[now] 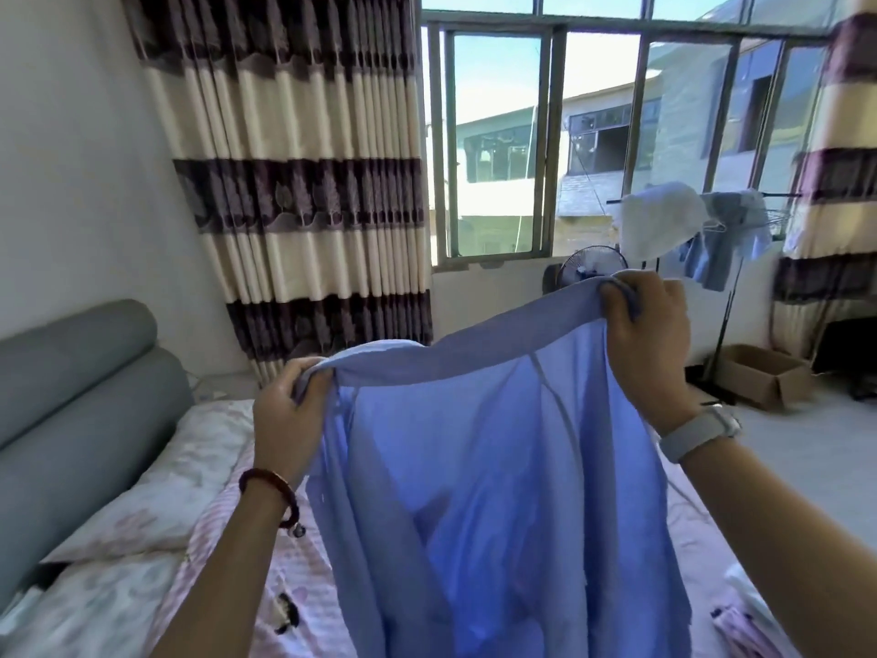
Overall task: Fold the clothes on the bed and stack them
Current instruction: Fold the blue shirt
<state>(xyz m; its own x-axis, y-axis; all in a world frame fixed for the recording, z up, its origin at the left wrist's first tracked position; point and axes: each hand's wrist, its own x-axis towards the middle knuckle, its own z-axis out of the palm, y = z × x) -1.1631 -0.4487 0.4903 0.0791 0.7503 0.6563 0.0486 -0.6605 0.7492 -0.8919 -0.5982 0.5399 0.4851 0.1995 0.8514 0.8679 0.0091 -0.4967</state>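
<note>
**Blue shirt held up by both hands, not folded yet**

The person holds a light blue shirt (498,467) up in the air over the bed (294,577). Both hands grip its top edge. The left hand (284,415) has its fingers (296,379) curled tight round the left end of that edge. The right hand (648,334) is bunched round the right end, w/ cloth poking out between the fingers. So neither hand is loose, & each has hold of the shirt.

The key thing: the top edge runs left to right between the 2 hands, but it tilts. The right hand is higher & farther away, the left hand is lower & nearer. The rest of the shirt hangs straight down from the hands, twd the bed. Its long way goes up & down. The bottom end is out of view, so can't tell if it touches the bed.

I think the fold hasn't begun. Next the shirt prob needs to be laid flat on the bed, & both hands are equally well placed for that.

Far right, more clothes hang on a drying rack (688,220) by the window (569,144). At the near right edge lies some pink striped cloth (740,629), maybe part of the stack.
</note>
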